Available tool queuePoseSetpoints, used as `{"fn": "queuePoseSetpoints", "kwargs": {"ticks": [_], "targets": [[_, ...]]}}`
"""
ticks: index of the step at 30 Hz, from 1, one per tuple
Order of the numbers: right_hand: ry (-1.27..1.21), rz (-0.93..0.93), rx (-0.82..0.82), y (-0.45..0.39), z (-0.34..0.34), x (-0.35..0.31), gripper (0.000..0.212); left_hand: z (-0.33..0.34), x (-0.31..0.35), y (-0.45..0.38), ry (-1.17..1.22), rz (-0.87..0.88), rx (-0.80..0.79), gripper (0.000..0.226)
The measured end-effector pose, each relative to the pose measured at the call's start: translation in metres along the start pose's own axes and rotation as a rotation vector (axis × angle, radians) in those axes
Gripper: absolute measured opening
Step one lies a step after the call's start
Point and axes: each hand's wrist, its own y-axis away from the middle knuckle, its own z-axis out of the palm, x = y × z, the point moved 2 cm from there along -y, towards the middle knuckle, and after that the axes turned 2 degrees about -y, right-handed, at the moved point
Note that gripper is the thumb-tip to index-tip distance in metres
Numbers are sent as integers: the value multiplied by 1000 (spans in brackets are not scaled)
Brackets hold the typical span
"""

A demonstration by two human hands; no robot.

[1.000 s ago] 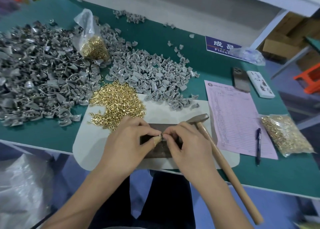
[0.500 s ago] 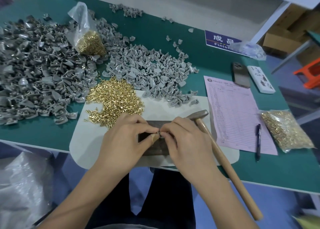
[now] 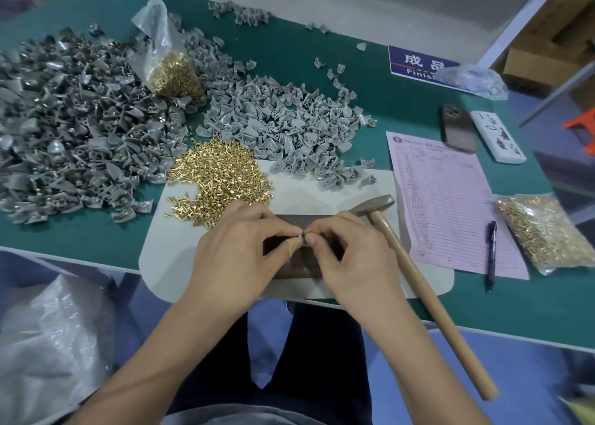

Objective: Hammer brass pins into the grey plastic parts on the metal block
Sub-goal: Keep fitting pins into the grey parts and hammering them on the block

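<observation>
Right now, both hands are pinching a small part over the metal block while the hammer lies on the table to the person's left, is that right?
Not quite: in the head view the hammer lies to the person's right, beside the right hand. The left hand and right hand do pinch a small part over the metal block.

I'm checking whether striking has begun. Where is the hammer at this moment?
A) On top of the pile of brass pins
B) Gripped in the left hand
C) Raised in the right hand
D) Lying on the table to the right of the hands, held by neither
D: the hammer lies on the table beside the right hand, while both hands pinch a small part over the metal block.
</observation>
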Motion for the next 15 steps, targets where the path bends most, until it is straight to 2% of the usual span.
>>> {"fn": "queuePoseSetpoints", "kwargs": {"ticks": [6,10,13,15], "targets": [[24,-33,21,2,2,0,11,1,-1,2,8,-5,5,15],[-93,-98,8,2,-8,4,9,5,-4,4,97,-21,3,14],[-97,-55,177,-1,-27,22,10,6,-4,5,104,-45,-7,13],[103,86,252,0,-37,42,15,6,-3,6,61,-49,-7,12]]}}
